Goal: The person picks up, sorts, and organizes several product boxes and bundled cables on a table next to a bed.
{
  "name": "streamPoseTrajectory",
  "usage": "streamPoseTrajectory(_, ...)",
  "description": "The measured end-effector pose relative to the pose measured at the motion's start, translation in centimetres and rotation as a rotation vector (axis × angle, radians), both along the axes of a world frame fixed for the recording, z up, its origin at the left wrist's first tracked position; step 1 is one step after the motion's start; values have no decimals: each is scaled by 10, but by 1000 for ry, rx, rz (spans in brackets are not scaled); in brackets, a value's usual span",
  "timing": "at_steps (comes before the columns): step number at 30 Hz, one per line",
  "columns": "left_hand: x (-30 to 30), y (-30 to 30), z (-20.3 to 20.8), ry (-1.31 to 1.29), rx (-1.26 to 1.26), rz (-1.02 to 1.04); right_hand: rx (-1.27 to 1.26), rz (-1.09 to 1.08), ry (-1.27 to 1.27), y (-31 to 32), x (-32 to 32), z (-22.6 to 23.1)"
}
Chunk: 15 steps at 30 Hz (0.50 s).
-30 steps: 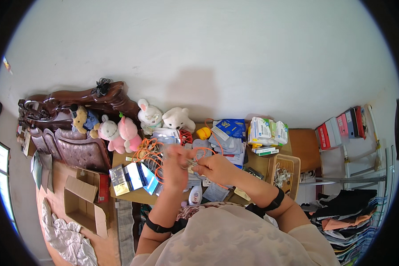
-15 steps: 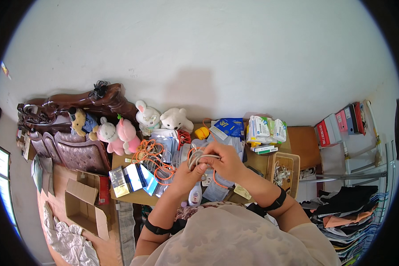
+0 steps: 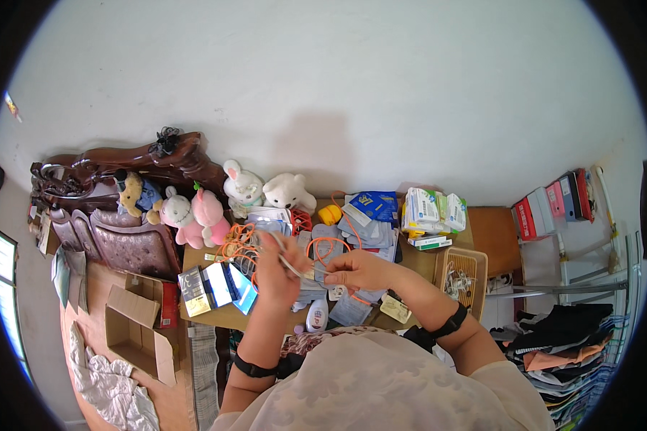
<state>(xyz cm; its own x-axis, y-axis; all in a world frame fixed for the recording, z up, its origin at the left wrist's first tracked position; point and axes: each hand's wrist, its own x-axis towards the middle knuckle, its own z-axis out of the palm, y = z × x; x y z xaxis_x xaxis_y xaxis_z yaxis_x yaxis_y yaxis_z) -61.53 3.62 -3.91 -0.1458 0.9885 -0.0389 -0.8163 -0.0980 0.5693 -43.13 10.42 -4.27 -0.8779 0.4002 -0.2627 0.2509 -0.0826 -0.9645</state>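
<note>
My left hand and my right hand are raised over the cluttered table, a short way apart. Between them runs a thin orange cable that loops up over the right hand. The left hand's fingers pinch a pale end of it; the right hand is closed around the cable too. More orange cable lies coiled on the table to the left of my left hand. A white bottle stands below my hands.
Plush toys and white rabbits sit at the table's back left. Small boxes stand at its left, packets and a wicker basket at its right. An open cardboard box lies on the floor left.
My hands were pressed close together over the cable; now they have drawn apart, the left moving left, and the orange loop between them is stretched wider.
</note>
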Motion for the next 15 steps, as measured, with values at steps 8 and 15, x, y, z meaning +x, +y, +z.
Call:
streamPoseTrajectory(8, -12, -3, -14, 1128, -164, 266, 936, -201, 118, 1, 5, 32)
streamPoseTrajectory(15, 41, -20, 5, 1273, -27, -635, 786, -363, 322, 3, -14, 37)
